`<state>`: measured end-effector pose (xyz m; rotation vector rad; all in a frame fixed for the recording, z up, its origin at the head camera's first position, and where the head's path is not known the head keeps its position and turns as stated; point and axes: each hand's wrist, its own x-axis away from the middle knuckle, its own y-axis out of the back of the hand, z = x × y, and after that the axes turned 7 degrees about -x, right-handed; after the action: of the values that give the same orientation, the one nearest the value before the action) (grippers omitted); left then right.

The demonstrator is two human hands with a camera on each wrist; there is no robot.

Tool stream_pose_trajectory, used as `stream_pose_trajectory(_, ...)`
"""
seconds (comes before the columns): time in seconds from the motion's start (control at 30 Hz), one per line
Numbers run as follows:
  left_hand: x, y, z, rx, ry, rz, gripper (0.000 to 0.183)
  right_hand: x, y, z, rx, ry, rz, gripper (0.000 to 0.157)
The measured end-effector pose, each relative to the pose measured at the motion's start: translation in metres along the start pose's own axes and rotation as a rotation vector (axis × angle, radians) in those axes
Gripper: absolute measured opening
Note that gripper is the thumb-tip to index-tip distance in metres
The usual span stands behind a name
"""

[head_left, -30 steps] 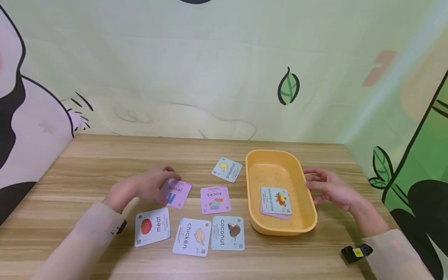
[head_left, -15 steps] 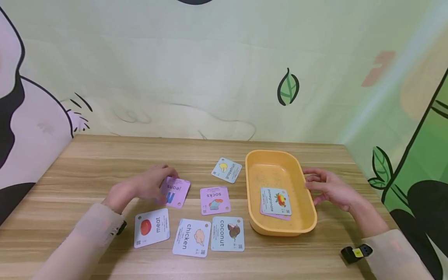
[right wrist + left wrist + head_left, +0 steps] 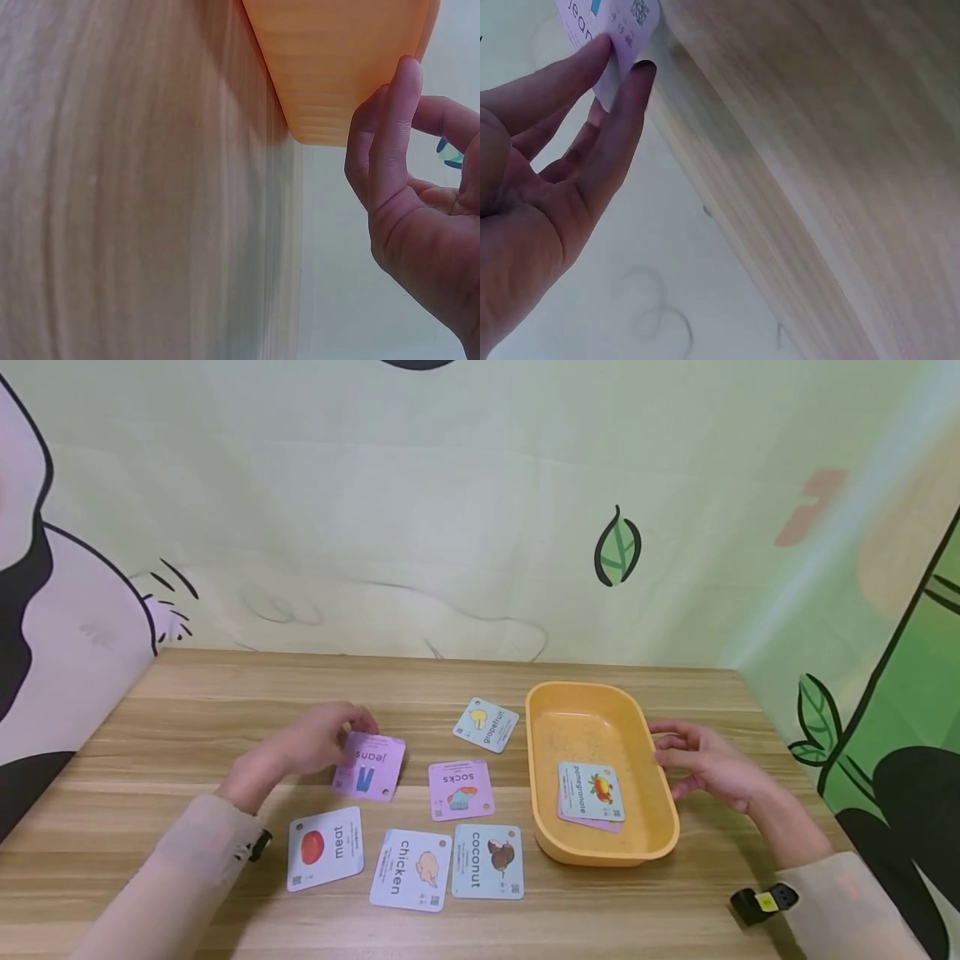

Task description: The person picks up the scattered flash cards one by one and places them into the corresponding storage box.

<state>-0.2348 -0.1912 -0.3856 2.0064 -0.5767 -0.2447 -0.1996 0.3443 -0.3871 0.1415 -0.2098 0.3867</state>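
Note:
The left hand pinches the purple jeans card by its edge. Thumb and finger meet on that card in the left wrist view, where it stands tilted above the table. On the right, the other hand touches the outer side of the yellow tray with its fingers, none of them wrapped over the rim. That tray's ribbed wall is at the fingertips in the right wrist view. Inside the tray lies a pomegranate card, partly covering a purple card.
Around the left hand lie a socks card, a meat card, a chicken card, a coconut card and a grapefruit card. They rest on the wooden table, which meets a printed backdrop behind.
The left hand has picked up the jeans card by its edge, and the card has shifted slightly up and left. The right hand and tray have kept their places.

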Motion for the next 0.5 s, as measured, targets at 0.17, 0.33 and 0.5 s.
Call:
stream_pose_trajectory(0.17,-0.0014,0.0018,0.0023,0.073,0.009,-0.007,0.036,0.0004,-0.0002,-0.0005,-0.005,-0.002,-0.008,0.064)
stream_pose_trajectory(0.33,-0.0033,0.0030,0.0025,0.214,0.019,0.016,0.036,0.0001,0.0002,-0.0004,-0.001,0.000,-0.008,0.063)
stream_pose_trajectory(0.5,-0.0047,0.0046,-0.0010,0.309,0.024,0.006,0.039,-0.0015,0.0009,-0.0020,0.005,-0.008,-0.018,0.062)
